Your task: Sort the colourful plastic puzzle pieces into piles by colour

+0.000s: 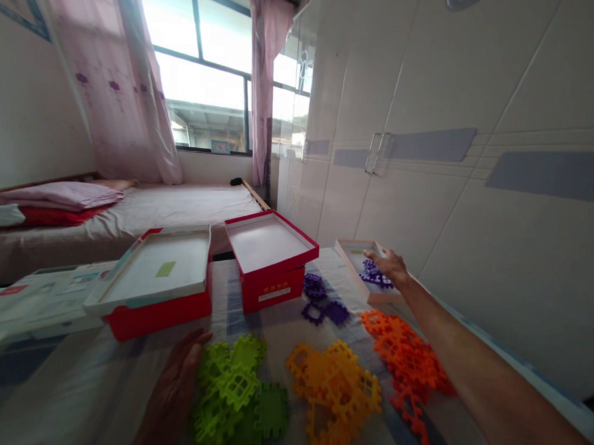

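Observation:
My right hand (389, 266) reaches far out over a small shallow white tray (348, 249) at the table's far right and is closed on purple interlocking pieces (373, 276) inside it. My left hand (174, 388) lies flat and open on the table, its fingers against a heap of green interlocking pieces (237, 397). A few more purple pieces (323, 301) lie between the tray and a red box.
Yellow pieces (336, 388) and orange pieces (404, 358) lie in heaps on the striped tablecloth (73, 396). Two red boxes topped by upturned white lids (160, 269) (269, 244) stand at the far side. A bed (130, 215), window and wardrobe doors (428, 156) surround the table.

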`<state>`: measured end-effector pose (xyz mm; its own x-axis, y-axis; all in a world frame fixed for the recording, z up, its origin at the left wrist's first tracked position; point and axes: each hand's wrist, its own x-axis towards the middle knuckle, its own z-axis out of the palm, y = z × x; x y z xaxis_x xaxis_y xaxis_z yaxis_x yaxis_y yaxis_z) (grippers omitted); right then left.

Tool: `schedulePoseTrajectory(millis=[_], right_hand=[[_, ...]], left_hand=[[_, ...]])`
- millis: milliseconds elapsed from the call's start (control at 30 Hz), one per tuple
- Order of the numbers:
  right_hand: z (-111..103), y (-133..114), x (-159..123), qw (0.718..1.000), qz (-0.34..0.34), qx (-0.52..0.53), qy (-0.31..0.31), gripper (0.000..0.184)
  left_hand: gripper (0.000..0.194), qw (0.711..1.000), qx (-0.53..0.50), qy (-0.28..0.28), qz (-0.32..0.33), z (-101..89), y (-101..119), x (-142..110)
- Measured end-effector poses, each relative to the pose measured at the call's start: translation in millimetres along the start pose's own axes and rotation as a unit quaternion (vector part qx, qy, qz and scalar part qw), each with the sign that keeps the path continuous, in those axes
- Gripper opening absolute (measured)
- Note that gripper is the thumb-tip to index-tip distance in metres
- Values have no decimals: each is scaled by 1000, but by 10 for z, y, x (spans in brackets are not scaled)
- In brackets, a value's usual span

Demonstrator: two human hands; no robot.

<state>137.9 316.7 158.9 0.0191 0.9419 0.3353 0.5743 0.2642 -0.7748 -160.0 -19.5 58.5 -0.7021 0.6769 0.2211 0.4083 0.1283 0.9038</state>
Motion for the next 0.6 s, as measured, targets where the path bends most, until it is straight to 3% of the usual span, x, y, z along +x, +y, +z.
schedulePoseTrajectory(millis=[67,233,333,433,600], right_hand=[[58,-10,-157,996,-39,-81,-24,46],[394,-5,-884,945,-153,-185,-220,38],[529,-6,-1190,923,-163,-238,-255,40],[531,-45,-1230,916,-154,-263,-262,41],[470,-205,-880,925,-152,-251,-242,46]], left_hand=[[55,1000,2,-2,4,6,-5,-1],[57,1000,6,-4,0,8,15,7],[59,1000,7,-7,-2,4,19,9],[59,1000,3,-12,-5,3,4,12],[58,1000,2,-14,-4,11,-14,10]])
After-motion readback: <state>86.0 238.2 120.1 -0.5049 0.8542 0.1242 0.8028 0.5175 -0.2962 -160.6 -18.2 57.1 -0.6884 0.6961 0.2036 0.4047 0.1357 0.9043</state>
